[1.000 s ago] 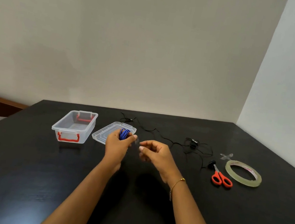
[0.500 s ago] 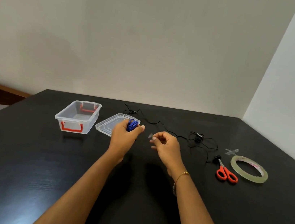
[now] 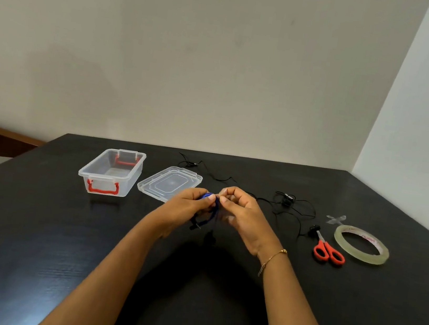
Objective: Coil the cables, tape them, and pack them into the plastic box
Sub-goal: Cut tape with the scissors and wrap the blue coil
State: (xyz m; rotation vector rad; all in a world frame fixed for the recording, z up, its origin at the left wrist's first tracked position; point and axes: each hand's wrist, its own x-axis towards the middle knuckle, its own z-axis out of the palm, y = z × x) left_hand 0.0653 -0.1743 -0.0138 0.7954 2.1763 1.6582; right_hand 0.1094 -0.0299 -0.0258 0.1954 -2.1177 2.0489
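My left hand (image 3: 187, 208) grips a coiled blue cable (image 3: 214, 212) above the black table (image 3: 30, 246). My right hand (image 3: 244, 213) meets it from the right, its fingertips pinched against the coil; a small clear tape piece there is too faint to confirm. A loose black cable (image 3: 285, 202) lies tangled behind my right hand. The clear plastic box (image 3: 112, 173) with red handles stands open at the left, its lid (image 3: 169, 183) lying flat beside it.
Red-handled scissors (image 3: 329, 251) and a roll of clear tape (image 3: 361, 245) lie at the right, with cut tape strips (image 3: 336, 219) stuck on the table behind them. Walls close off the back and right.
My right hand has moved left from a gap apart to touch the blue coil. The coil has dropped lower in my left hand's grip.
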